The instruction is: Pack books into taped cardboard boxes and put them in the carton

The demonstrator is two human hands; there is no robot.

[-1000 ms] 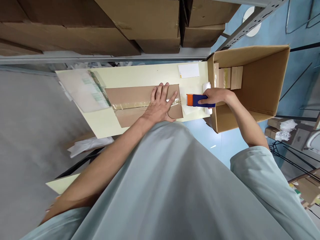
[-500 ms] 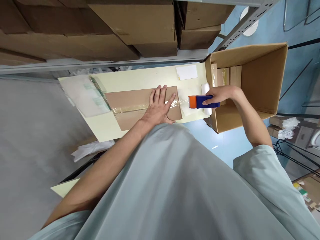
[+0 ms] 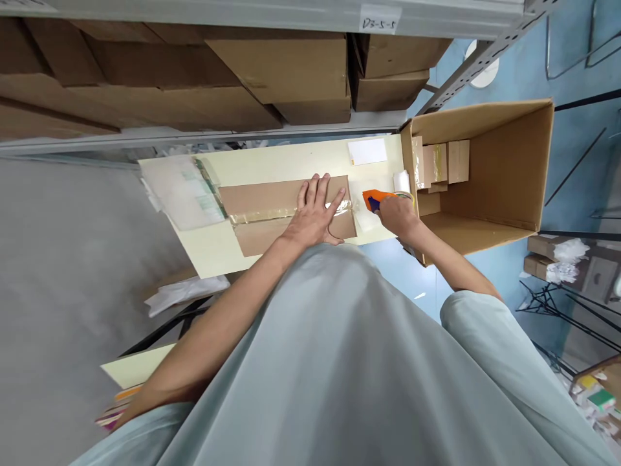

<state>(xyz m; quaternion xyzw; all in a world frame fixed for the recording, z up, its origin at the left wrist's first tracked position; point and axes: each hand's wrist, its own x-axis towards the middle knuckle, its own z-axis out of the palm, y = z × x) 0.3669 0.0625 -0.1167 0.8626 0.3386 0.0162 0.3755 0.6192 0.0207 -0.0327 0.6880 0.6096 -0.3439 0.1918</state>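
A flat brown cardboard box [image 3: 266, 194] lies on the pale yellow board [image 3: 291, 155], with a strip of clear tape [image 3: 266, 214] along its middle seam. My left hand [image 3: 317, 210] is spread flat on the right part of this box, fingers apart and pressing on it. Just right of the box, my right hand [image 3: 398, 213] grips an orange and blue tape dispenser [image 3: 377, 196], tilted, with a tape roll partly showing behind my fingers. Whether tape still runs from the dispenser to the box is hard to see.
A large open carton [image 3: 504, 168] stands at the right, with several small boxes inside. Plastic bags [image 3: 187, 193] lie at the board's left end, a white label [image 3: 367, 151] near its far edge. Overhead, a metal shelf [image 3: 272, 16] holds brown boxes [image 3: 291, 68].
My right hand has turned the tape dispenser from level to tilted and moved slightly left and down. My left hand stays pressed on the box. The camera view has shifted a little.
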